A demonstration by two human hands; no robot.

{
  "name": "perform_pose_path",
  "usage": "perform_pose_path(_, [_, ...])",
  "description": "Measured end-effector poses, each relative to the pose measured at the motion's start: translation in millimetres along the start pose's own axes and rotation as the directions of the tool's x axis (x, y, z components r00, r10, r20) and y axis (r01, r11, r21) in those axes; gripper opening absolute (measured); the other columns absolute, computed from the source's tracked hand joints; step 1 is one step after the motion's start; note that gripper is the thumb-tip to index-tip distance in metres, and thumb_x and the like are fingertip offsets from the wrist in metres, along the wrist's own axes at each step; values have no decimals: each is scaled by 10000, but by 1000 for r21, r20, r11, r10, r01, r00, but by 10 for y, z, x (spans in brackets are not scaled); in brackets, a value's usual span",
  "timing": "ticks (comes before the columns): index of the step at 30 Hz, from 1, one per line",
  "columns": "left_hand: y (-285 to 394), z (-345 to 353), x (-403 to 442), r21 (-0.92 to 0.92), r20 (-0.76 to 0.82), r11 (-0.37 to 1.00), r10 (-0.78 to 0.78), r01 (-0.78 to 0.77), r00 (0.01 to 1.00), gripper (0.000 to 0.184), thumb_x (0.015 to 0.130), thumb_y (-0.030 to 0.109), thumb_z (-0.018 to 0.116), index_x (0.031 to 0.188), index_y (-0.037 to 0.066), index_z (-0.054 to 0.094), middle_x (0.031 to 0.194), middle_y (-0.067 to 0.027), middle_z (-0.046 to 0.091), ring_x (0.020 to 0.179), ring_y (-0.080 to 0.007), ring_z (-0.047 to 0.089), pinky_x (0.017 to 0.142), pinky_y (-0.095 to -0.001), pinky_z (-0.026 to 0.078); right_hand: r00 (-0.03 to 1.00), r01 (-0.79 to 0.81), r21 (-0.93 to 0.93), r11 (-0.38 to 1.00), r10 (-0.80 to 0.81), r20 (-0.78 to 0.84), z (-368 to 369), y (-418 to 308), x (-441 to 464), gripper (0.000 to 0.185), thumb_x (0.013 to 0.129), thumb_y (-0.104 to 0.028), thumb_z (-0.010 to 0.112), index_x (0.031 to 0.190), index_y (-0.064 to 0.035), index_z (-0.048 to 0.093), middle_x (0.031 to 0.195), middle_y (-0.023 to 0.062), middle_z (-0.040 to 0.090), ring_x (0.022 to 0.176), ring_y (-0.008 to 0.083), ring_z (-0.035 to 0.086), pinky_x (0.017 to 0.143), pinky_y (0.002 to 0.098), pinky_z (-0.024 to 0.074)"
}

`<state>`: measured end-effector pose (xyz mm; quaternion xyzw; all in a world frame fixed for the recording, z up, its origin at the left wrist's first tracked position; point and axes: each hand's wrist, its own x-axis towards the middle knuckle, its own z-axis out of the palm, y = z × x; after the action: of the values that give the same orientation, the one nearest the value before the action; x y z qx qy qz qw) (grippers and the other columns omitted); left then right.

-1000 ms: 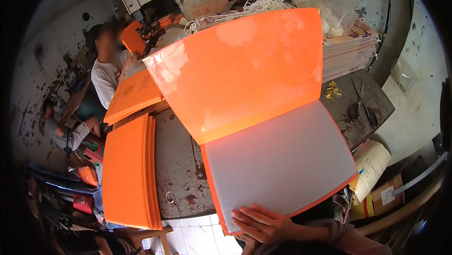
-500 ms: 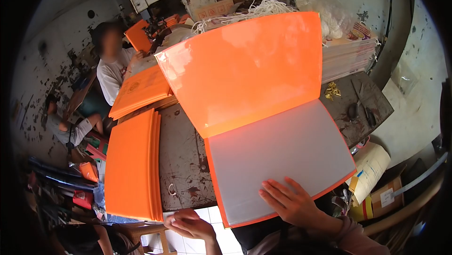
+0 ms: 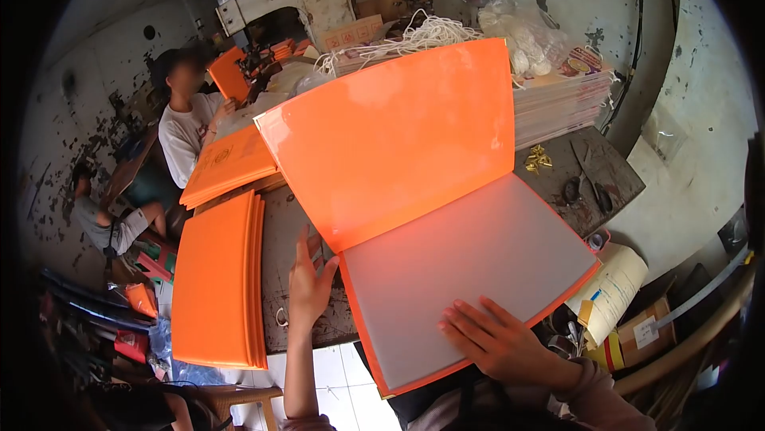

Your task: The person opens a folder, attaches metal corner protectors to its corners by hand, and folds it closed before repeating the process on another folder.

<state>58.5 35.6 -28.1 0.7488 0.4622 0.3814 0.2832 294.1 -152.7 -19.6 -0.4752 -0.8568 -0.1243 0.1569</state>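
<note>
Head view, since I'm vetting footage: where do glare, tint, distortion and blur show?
In the head view, pale sheen marks the raised orange cover and a warm tint colours the grey sheet by the fold; in that same head view, black corners and the cover's bowed top edge suggest wide-angle distortion, and the head of the white-shirted co-worker is blurred.

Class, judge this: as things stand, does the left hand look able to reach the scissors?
Probably not directly: the open folder lies between the left hand and the scissors, its cover raised.
</note>
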Motion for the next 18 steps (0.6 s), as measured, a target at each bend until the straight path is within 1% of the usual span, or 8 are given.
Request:
perform_pose_path(1, [8, 27, 26, -46, 2, 999, 8, -8, 1000, 539, 815, -11, 533, 1287, -32, 273, 1163, -217, 519, 1115, -304, 505, 886, -377, 439, 1000, 10, -9, 1000, -10, 19, -24, 4, -15, 406, 818, -191, 427, 1170, -6, 511, 1173, 126, 533, 1139, 264, 481, 935, 453, 367])
perform_pose_path(2, [-25, 46, 30, -44, 2, 999, 8, -8, 1000, 539, 815, -11, 533, 1287, -32, 273, 1163, -217, 519, 1115, -304, 505, 886, -377, 439, 1000, 11, -8, 1000, -11, 17, -49, 1, -21, 406, 818, -191, 427, 1170, -6, 511, 1173, 126, 533, 1139, 264, 481, 935, 453, 367])
perform_pose_path(4, [-102, 96, 45, 3, 3, 999, 54, -54, 999, 383, 818, -29, 508, 1167, -32, 352, 1107, -207, 563, 1023, -297, 571, 830, -351, 463, 1000, 20, -11, 1000, -20, 4, -99, -15, -42, 403, 814, -192, 431, 1161, -6, 516, 1169, 123, 537, 1132, 262, 487, 924, 447, 380])
perform_pose_path(5, [-121, 113, 63, 4, 7, 998, 55, -55, 998, 383, 818, -29, 508, 1167, -32, 352, 1107, -207, 563, 1023, -297, 571, 830, -351, 463, 1000, 16, -10, 1000, -16, 3, -130, -27, -53, 403, 814, -192, 431, 1161, -6, 516, 1169, 123, 537, 1132, 262, 487, 924, 447, 380])
perform_pose_path(7, [-129, 133, 95, -19, -54, 1000, 7, -9, 998, 274, 818, -45, 493, 1062, -11, 374, 1024, -201, 602, 929, -290, 617, 747, -328, 485, 1000, 29, -13, 1000, -29, -5, -194, -44, -71, 398, 807, -196, 439, 1148, -9, 525, 1162, 121, 539, 1122, 255, 494, 900, 439, 403])
perform_pose_path(10, [-79, 147, 53, -14, -68, 999, 27, -28, 997, 267, 823, -47, 487, 1059, -5, 369, 987, -207, 609, 893, -286, 631, 687, -316, 493, 998, 54, -35, 998, -55, -28, -256, -58, -79, 395, 800, -197, 446, 1129, 4, 531, 1140, 129, 546, 1103, 260, 505, 874, 430, 424])
perform_pose_path(16, [-149, 227, 20, -102, -154, 986, 119, -136, 981, 260, 839, -53, 466, 1069, 5, 361, 955, -202, 619, 855, -279, 642, 673, -313, 498, 993, 120, -60, 991, -119, 29, -416, -37, -2, 392, 785, -180, 470, 1096, 52, 529, 1096, 165, 558, 1060, 289, 526, 852, 432, 443])
perform_pose_path(18, [-122, 235, 23, -81, -164, 985, 139, -154, 977, 261, 839, -55, 465, 1070, 8, 362, 955, -201, 620, 862, -281, 641, 674, -316, 500, 992, 124, -55, 991, -123, 16, -439, -48, 20, 389, 782, -175, 473, 1090, 56, 530, 1080, 173, 564, 1046, 294, 535, 842, 432, 450])
